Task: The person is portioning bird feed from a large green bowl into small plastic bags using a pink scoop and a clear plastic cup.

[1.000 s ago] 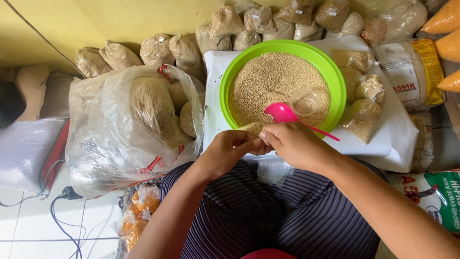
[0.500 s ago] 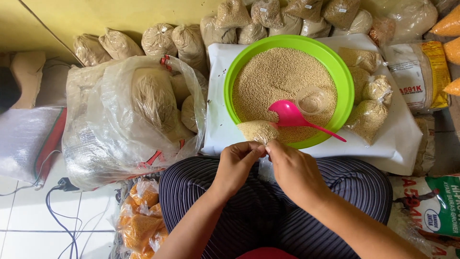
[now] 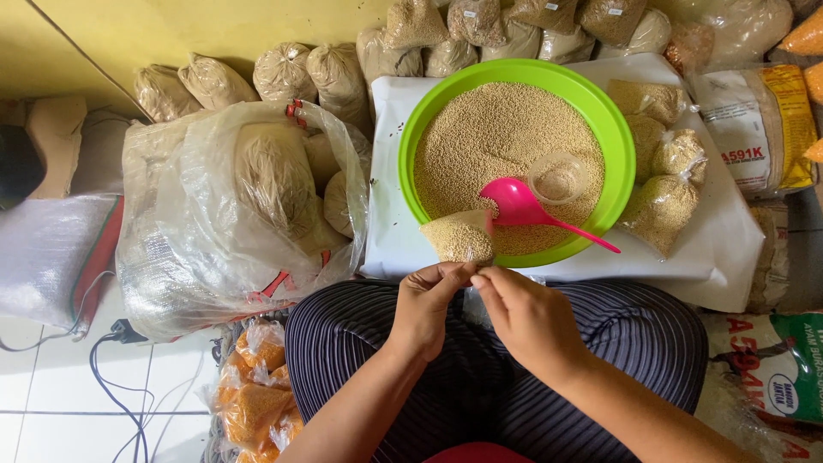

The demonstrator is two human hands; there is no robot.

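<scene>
1. The small clear bag [image 3: 459, 237] of pale yellow grain lies against the near rim of the green bowl [image 3: 613, 137], partly over it, on the side toward the person's lap.
2. The bag lies directly ahead of both hands; its long axis runs from the filled bottom at the bowl rim back to its empty neck at the fingers.
3. The left hand [image 3: 426, 302] pinches the neck with thumb and forefinger; the right hand [image 3: 525, 315] pinches it just beside, fingertips nearly touching. Both are about equally near.
4. The bag looks plump, rounded and translucent. The pink scoop [image 3: 525, 208] rests in the bowl just beyond it.
</scene>
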